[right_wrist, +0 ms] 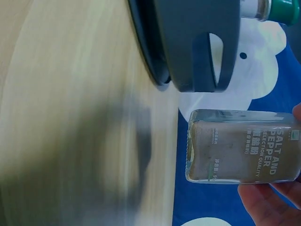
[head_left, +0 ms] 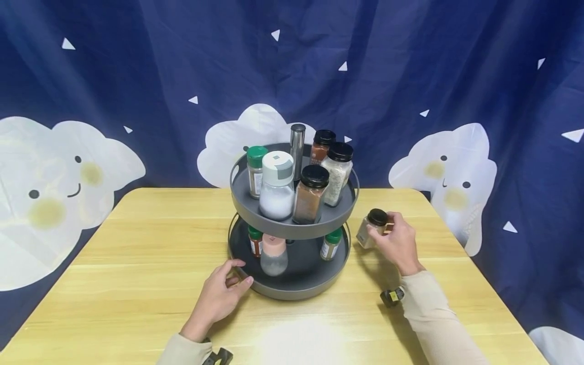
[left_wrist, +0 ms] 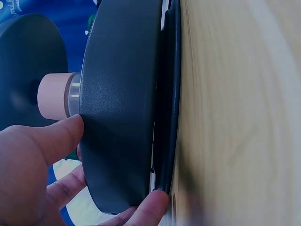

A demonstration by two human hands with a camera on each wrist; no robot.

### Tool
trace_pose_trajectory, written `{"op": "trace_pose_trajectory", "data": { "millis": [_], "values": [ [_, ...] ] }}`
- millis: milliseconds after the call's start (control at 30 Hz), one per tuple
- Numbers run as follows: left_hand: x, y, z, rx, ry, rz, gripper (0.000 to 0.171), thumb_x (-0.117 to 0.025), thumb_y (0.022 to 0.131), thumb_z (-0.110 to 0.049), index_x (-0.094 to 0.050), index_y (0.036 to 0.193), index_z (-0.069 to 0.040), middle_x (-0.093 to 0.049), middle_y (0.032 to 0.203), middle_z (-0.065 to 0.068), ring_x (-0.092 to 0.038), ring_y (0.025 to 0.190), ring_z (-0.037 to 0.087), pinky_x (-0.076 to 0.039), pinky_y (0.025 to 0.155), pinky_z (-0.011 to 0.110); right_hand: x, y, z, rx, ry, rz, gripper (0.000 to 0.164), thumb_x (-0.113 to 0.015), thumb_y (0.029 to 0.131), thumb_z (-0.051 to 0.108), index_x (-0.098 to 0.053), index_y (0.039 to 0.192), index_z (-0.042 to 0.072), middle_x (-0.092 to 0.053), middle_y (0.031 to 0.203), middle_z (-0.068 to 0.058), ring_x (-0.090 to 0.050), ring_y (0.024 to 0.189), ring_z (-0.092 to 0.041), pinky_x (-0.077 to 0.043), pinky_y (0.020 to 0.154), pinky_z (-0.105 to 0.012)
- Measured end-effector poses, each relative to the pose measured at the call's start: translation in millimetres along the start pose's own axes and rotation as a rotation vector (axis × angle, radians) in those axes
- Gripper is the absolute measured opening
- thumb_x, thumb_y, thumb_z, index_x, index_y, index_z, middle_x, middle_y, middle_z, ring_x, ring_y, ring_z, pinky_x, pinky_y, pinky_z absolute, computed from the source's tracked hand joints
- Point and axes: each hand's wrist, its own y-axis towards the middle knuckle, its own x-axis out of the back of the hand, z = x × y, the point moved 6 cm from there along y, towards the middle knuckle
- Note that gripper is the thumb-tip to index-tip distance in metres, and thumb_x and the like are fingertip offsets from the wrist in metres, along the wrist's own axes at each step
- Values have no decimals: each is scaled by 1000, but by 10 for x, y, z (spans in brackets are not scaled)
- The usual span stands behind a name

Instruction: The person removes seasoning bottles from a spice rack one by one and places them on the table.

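My right hand [head_left: 399, 243] grips a clear square spice jar [head_left: 367, 233] with a black lid, tilted, to the right of a two-tier turntable. In the right wrist view, "SALT AND PEPPER" is printed on the jar [right_wrist: 230, 148], which holds a greyish-brown powder. My left hand [head_left: 221, 294] holds the lower tray [head_left: 296, 294] at its front left. In the left wrist view, one fingertip rests on the rim of that tray [left_wrist: 117, 103] and another lies at its base.
The upper tray [head_left: 292, 230] carries a green-lidded jar [head_left: 255, 172], a white-capped bottle [head_left: 277, 190] and several black-lidded jars [head_left: 310, 197]. Below stand a pink-capped bottle [head_left: 274, 253] and green-lidded jars [head_left: 331, 246]. A dark blue curtain [head_left: 173, 50] hangs behind the wooden table [head_left: 150, 243].
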Motion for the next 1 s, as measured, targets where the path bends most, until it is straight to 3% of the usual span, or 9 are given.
{"op": "trace_pose_trajectory", "data": {
  "millis": [1000],
  "values": [
    [-2, 12, 0, -9, -1, -3, 39, -69, 91, -25, -57, 125, -11, -50, 132, 24, -61, 107, 35, -53, 89, 44, -173, -29, -146, -32, -65, 87, 47, -76, 80, 20, -53, 111, -6, -66, 96, -25, -64, 83, -36, -54, 72, -49]
  ]
}}
